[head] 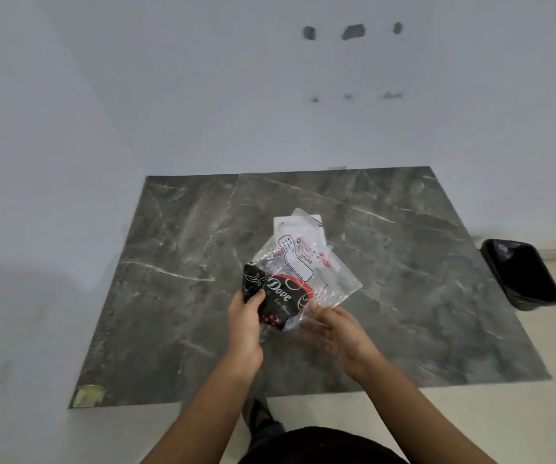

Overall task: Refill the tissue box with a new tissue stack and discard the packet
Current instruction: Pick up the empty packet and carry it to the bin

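My left hand (244, 324) grips a black tissue box (271, 298) with white "Dove" lettering, held just above the grey marble table (176, 262). A clear plastic tissue packet (306, 262) with printed labels lies over the box's far side. My right hand (337, 329) pinches the packet's near edge with its fingertips. Behind the packet, a white tissue stack (283, 222) rests on the table, partly covered by the plastic.
A black bin (521, 272) lined with a dark bag stands on the floor off the table's right edge. White walls close in the left and far sides. A yellowish sticker (89, 395) marks the table's near left corner.
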